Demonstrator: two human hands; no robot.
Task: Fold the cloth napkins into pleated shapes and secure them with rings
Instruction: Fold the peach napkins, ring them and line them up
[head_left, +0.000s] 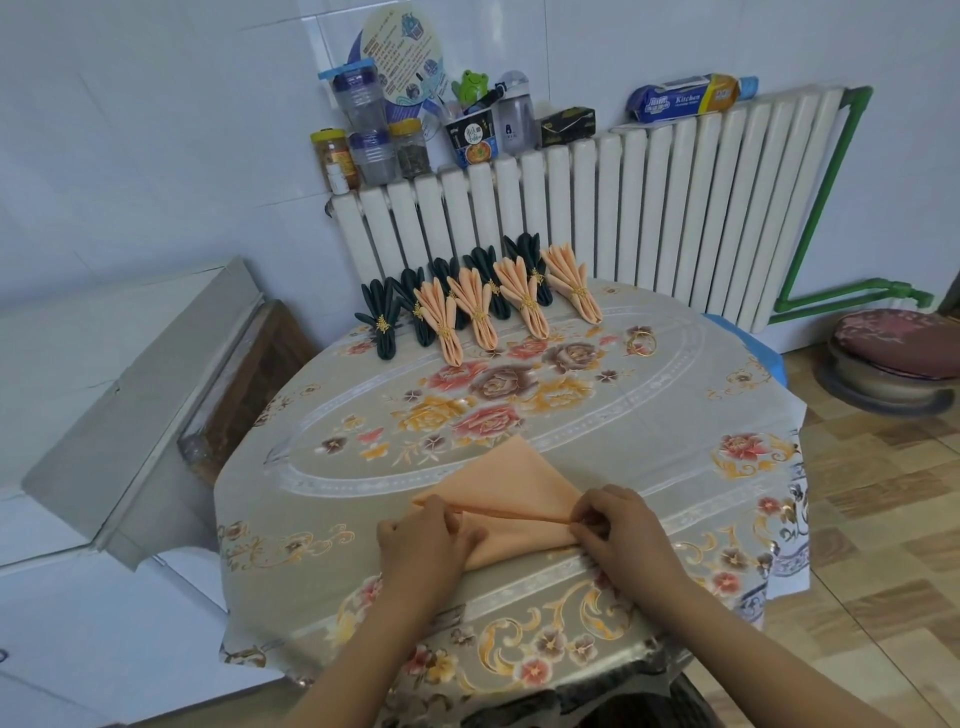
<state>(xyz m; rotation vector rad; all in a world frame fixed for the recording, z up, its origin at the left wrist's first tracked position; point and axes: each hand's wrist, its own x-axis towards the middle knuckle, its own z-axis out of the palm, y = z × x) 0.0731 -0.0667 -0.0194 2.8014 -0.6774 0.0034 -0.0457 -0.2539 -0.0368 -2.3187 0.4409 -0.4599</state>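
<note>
A peach cloth napkin (511, 486) lies as a triangle near the front of the round table, with one raised pleat running across it. My left hand (423, 535) pinches the left end of that pleat. At the pleat's right end, my right hand (618, 525) pinches the fold. A loose gold ring (640, 342) lies on the table at the back right. Along the back edge stand several finished pleated napkins, dark green (383, 325) and peach (571, 291), each held by a gold ring.
A floral tablecloth (649, 441) covers the table. A white radiator (649, 208) stands behind it, with jars, bottles and boxes on top. A covered cabinet (130, 374) is at the left. A cushioned stool (891, 358) sits on the floor at the right.
</note>
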